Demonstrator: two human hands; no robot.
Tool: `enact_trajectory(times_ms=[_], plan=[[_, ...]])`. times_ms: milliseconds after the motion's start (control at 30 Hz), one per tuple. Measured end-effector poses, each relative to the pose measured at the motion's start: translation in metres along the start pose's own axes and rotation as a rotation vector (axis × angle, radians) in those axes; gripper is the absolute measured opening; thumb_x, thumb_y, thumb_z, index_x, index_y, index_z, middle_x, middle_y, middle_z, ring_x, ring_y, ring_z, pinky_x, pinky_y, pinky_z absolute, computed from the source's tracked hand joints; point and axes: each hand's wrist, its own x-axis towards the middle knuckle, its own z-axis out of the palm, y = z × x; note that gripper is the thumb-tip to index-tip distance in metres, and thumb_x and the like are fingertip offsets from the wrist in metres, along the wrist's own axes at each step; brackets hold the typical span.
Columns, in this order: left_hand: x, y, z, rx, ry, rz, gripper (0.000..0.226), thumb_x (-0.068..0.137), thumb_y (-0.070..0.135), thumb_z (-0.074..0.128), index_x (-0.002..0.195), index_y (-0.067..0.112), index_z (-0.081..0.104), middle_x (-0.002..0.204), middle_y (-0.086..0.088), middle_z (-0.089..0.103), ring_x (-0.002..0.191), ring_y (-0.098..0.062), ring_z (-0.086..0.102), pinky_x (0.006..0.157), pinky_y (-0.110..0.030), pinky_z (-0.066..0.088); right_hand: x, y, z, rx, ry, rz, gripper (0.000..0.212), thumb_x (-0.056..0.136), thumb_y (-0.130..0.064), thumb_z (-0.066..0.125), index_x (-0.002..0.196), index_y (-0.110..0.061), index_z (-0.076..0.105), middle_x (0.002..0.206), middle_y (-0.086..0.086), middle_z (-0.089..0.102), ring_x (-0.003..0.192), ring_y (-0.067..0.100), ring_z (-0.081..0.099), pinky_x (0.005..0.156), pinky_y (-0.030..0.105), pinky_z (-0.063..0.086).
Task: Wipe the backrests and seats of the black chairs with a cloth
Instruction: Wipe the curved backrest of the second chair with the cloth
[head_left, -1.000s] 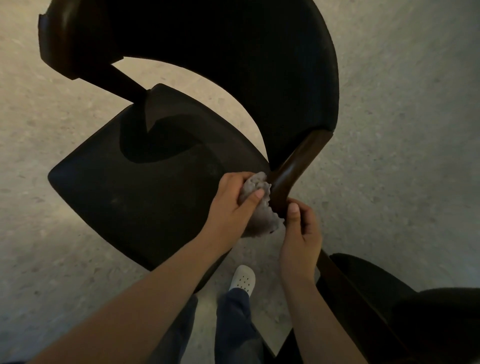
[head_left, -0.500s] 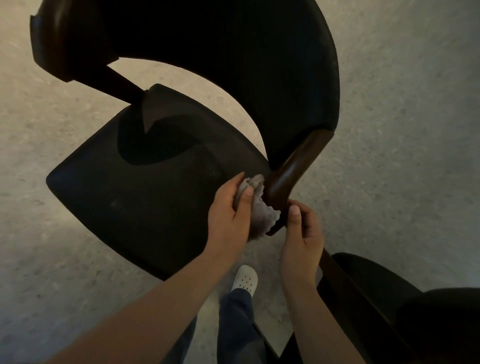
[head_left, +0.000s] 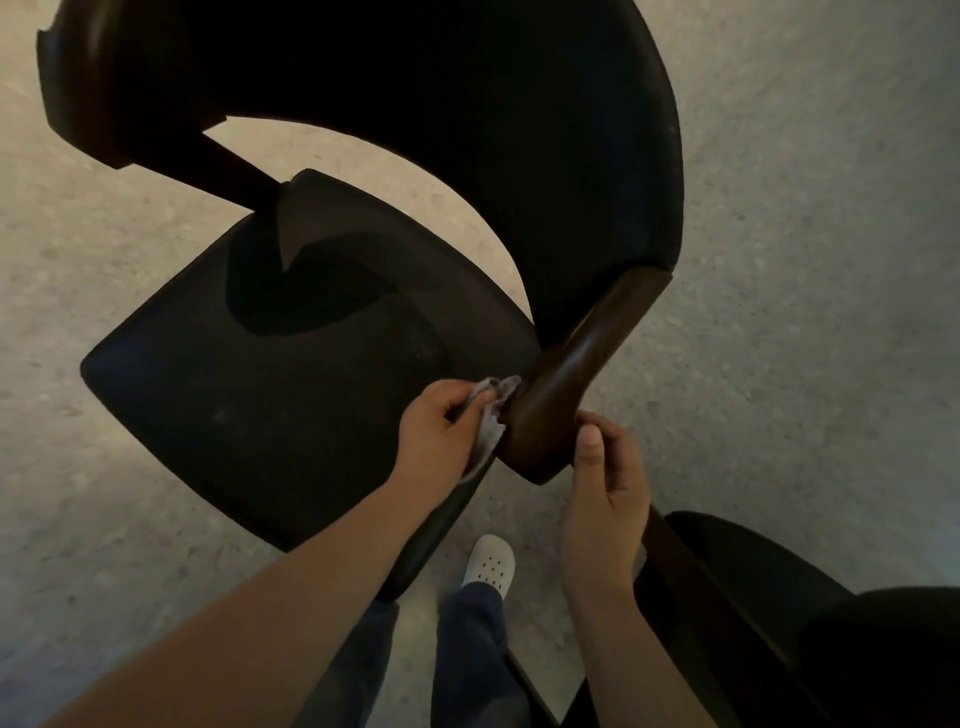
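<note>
Black, matte upholstery with a fine grain covers the seat, a rounded, squarish pad with soft corners and a faint pale scuff near its middle. The backrest above it is a broad curved band of the same black stuff, bent in a wide arc, with speckled grey floor showing through the gap between it and the seat. At the band's right end it meets a post of glossy brown wood, smooth and rounded, slanting down beside the seat's rear right corner.

The cloth is small, pale grey and crumpled, with a ragged lower edge. It lies bunched between the seat corner and the post, touching the wood. The left hand grips it, fingers curled round the wad, thumb on top.

The right hand sits just right of the post's lower end, fingers curled, thumb laid along the forefinger, tips against the wood's edge. Whether it truly grips the post I cannot tell.

Below, a white perforated clog stands on the floor, and a second black chair fills the lower right corner.
</note>
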Motion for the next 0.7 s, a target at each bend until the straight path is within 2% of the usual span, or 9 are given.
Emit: enact_trajectory(times_ms=[133,267,367,467,533,567,667,700], plan=[[0.002,0.012,-0.009,-0.056,0.111,0.04,0.008,0.094,0.023,0.057,0.096,0.027,0.063,0.104,0.008,0.061,0.097,-0.002,0.059,0.079,-0.013,0.043,0.0,-0.002,-0.002,0.002,-0.016,0.006,0.027,0.093,-0.039,0.046,0.111,-0.027,0.063,0.108,-0.006,0.063,0.106,0.003,0.058,0.09,0.022,0.049],[0.01,0.038,-0.018,0.016,0.201,0.218,0.006,0.093,0.021,0.061,0.097,0.025,0.062,0.1,0.011,0.058,0.095,0.002,0.056,0.082,-0.011,0.043,-0.002,-0.004,-0.001,0.017,-0.007,0.004,0.03,0.091,-0.042,0.047,0.11,-0.026,0.064,0.107,-0.005,0.064,0.106,0.005,0.059,0.093,0.031,0.05],[0.006,0.046,-0.006,-0.019,0.076,0.213,0.005,0.096,0.029,0.057,0.097,0.026,0.061,0.105,0.007,0.058,0.095,-0.001,0.058,0.084,-0.015,0.046,-0.003,-0.004,0.0,0.025,0.0,0.01,0.029,0.091,-0.042,0.047,0.109,-0.027,0.064,0.106,-0.006,0.064,0.106,0.007,0.06,0.094,0.035,0.051],[-0.007,0.041,0.013,-0.133,-0.056,0.129,0.03,0.098,0.05,0.039,0.103,0.028,0.058,0.118,-0.003,0.054,0.092,-0.006,0.062,0.073,-0.017,0.05,-0.003,-0.004,0.0,0.005,0.004,0.001,0.03,0.093,-0.041,0.047,0.11,-0.024,0.064,0.106,-0.004,0.065,0.106,0.01,0.06,0.094,0.04,0.051],[-0.013,0.036,0.018,-0.081,-0.041,0.151,0.044,0.095,0.056,0.033,0.116,0.025,0.056,0.123,0.002,0.045,0.098,-0.008,0.058,0.072,-0.015,0.049,-0.002,-0.003,0.0,0.004,0.009,0.0,0.031,0.093,-0.041,0.046,0.111,-0.023,0.064,0.106,-0.002,0.065,0.105,0.011,0.06,0.094,0.042,0.051],[-0.014,0.033,0.019,-0.072,-0.027,0.15,0.044,0.095,0.055,0.033,0.12,0.025,0.055,0.123,0.004,0.043,0.1,-0.009,0.057,0.073,-0.016,0.05,-0.002,-0.002,0.0,0.003,0.011,-0.003,0.031,0.094,-0.04,0.046,0.111,-0.022,0.064,0.106,-0.001,0.065,0.105,0.011,0.06,0.095,0.042,0.051],[-0.005,0.026,0.021,-0.043,0.023,0.17,0.035,0.1,0.048,0.035,0.113,0.025,0.057,0.116,0.003,0.048,0.097,-0.01,0.057,0.08,-0.023,0.05,-0.003,0.0,0.002,0.001,0.016,-0.008,0.031,0.094,-0.042,0.046,0.112,-0.024,0.064,0.108,-0.003,0.064,0.108,0.01,0.06,0.097,0.043,0.05],[0.0,0.023,0.021,-0.01,0.032,0.182,0.033,0.101,0.046,0.034,0.109,0.024,0.058,0.111,0.002,0.05,0.094,-0.008,0.057,0.08,-0.022,0.047,-0.003,0.001,0.002,0.004,0.018,-0.007,0.032,0.093,-0.043,0.046,0.112,-0.025,0.064,0.109,-0.004,0.064,0.108,0.01,0.06,0.097,0.042,0.05]])
